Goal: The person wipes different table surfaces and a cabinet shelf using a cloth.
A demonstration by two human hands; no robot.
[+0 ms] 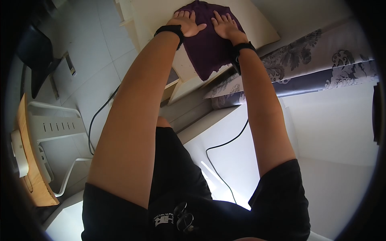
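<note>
A dark purple cloth (203,52) lies spread over a cream tabletop (152,16), one end hanging past the near edge. My left hand (187,24) rests flat on its left part, fingers stretched out and thumb pointing right. On the right part of the same cloth lies my right hand (226,26), palm down with its fingers spread. Neither hand grips the fabric. Black bands circle both wrists.
Patterned grey curtains (297,68) hang along the right, close to my right forearm. A white chair (56,126) stands at left beside a wooden-topped piece of furniture (38,160). Black cables (96,116) run over the tiled floor (92,76). A black chair (38,56) is farther back.
</note>
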